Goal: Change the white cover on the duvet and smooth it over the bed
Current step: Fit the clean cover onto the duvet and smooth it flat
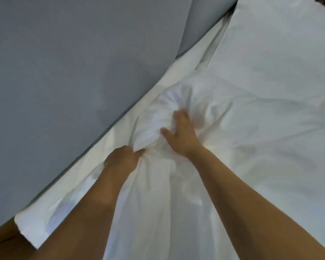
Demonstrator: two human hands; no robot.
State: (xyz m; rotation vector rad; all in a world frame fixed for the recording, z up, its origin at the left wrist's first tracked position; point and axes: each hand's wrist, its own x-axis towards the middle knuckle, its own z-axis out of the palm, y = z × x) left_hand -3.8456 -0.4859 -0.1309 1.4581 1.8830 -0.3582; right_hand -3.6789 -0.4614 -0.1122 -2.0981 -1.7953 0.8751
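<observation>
Left hand [121,158] pinched bunched white cover [152,121] with curled fingers, right hand [182,133] clutched same bunch, grey panel [73,72] far left, pillow [281,44] far right

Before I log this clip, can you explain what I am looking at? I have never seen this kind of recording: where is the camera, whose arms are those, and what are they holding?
There is no machine here. A person wears one wide-angle camera on the head, so you look down along their own bare arms. The left hand grips a fold of the white duvet cover. The right hand clutches the bunched lump of the same cover just beyond it. A white pillow lies at the upper right, and a grey surface runs along the left side of the picture.
</observation>
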